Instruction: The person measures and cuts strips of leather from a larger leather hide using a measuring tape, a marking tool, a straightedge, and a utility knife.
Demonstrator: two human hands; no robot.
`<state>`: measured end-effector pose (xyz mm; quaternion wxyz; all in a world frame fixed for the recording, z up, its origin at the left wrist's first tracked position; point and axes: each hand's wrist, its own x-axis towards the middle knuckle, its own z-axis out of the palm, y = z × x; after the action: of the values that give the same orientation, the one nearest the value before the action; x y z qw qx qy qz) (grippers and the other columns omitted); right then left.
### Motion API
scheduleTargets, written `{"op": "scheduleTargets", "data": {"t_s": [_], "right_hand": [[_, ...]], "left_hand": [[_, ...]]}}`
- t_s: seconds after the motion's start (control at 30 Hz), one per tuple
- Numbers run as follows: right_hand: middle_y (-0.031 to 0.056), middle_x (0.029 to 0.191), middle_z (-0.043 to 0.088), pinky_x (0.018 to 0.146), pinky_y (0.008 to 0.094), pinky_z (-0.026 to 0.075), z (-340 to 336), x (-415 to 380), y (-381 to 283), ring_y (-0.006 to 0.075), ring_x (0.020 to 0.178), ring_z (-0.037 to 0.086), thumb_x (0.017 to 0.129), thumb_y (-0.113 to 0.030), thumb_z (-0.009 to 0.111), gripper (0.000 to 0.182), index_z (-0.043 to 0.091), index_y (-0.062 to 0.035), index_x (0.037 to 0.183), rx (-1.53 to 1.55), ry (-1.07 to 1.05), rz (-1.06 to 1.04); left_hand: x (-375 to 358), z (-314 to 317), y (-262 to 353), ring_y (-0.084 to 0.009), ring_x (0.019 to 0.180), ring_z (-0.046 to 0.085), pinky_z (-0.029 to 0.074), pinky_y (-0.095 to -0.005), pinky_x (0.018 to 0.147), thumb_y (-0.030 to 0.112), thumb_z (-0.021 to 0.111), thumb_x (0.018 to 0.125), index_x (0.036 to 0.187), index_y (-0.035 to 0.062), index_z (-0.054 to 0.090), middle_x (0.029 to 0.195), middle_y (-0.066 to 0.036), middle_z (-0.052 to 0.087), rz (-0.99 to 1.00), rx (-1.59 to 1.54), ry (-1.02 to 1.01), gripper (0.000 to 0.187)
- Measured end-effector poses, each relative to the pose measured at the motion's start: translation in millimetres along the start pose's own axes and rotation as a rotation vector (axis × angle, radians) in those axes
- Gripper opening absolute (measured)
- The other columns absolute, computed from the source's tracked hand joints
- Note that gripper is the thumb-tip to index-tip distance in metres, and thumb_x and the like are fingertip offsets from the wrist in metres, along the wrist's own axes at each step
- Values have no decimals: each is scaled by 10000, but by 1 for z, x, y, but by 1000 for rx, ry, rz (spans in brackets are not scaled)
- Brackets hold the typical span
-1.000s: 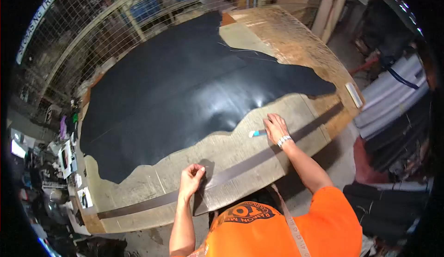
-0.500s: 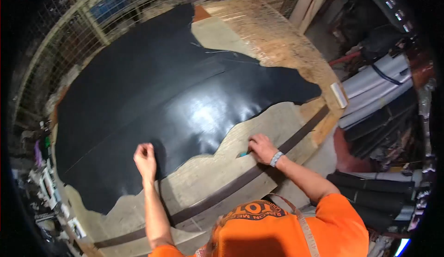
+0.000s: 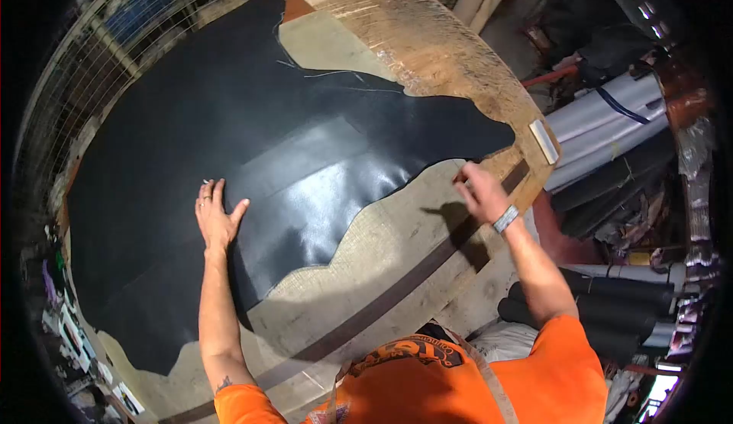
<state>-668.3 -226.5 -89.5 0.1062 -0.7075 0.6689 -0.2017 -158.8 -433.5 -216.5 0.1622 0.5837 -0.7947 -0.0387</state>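
- The black leather hide (image 3: 153,172) lies spread over the worktable (image 3: 450,50), taking up most of its left and middle, its wavy lower edge towards the person
- The left hand (image 3: 218,222) is over the middle of the hide, palm down, fingers apart and thumb out to the side, grasping nothing; a ring shows on one finger
- The right hand (image 3: 485,195) is bent with curled fingers, near the lower edge of the hide on its right side, its shadow falling on the table; whether it grips something small cannot be told
- A metallic wristwatch (image 3: 505,219) circles the right wrist
- Loose pale threads (image 3: 334,74) lie along the hide's upper right edge, beside a bare beige patch (image 3: 332,42) and a reddish-brown piece (image 3: 296,7)
- A dark strip (image 3: 382,294) runs along the near side of the table, and a white block (image 3: 544,142) sits at its right edge
- Silvery rolls (image 3: 607,119) and black rolls (image 3: 611,309) are stacked to the right
- The person wears an orange shirt (image 3: 489,390) with a measuring tape (image 3: 489,378) hanging over it
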Motion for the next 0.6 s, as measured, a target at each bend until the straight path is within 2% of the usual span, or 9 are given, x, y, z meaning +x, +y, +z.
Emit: {"op": "scheduleTargets", "data": {"t_s": [0.1,0.17,0.3,0.37,0.5,0.57,0.6], "right_hand": [[172,830,612,717,451,496,-19,40,66,400,823,617,891,-97,636,132,532,-47,956,12,110,33],[204,860,633,715,467,496,-29,74,104,429,837,623,896,-114,639,152,527,-57,980,-30,154,99],[278,884,647,692,540,477,-22,152,193,500,851,611,920,-130,607,169,508,-46,1030,-226,238,84],[311,932,640,716,569,471,1,191,263,523,898,605,928,-138,598,237,469,-42,1102,-102,198,72],[300,1001,648,813,559,477,12,235,290,492,980,611,945,-122,566,243,467,-40,1152,-270,39,238],[302,1105,640,868,553,490,21,249,301,464,1042,620,939,-139,562,275,480,-39,1182,-326,-20,336],[310,1101,638,885,551,485,28,254,309,475,1044,611,928,-143,572,340,485,-50,1244,-348,-65,344]], "left_hand": [[-36,6,24,-378,1409,361,270,-529,1161,511,752,795,1391,67,526,1476,-197,447,44,-3,30,777],[-53,12,47,-387,1405,362,269,-538,1159,498,764,783,1379,56,535,1468,-195,454,36,-12,45,777],[-67,3,109,-394,1403,362,264,-542,1159,497,784,748,1332,34,568,1439,-206,478,-44,-86,-39,775],[-76,4,142,-395,1417,338,252,-529,1171,525,773,754,1354,34,546,1453,-209,457,-113,-111,-45,807],[-89,28,174,-366,1454,283,201,-521,1200,597,742,757,1412,46,490,1504,-189,398,-180,-85,-53,893],[-83,22,187,-341,1411,341,199,-538,1195,588,786,703,1397,46,505,1446,-169,454,-229,-80,-51,924],[-78,14,190,-337,1395,359,201,-539,1194,583,799,688,1394,46,508,1429,-166,466,-240,-69,-85,934]]}}
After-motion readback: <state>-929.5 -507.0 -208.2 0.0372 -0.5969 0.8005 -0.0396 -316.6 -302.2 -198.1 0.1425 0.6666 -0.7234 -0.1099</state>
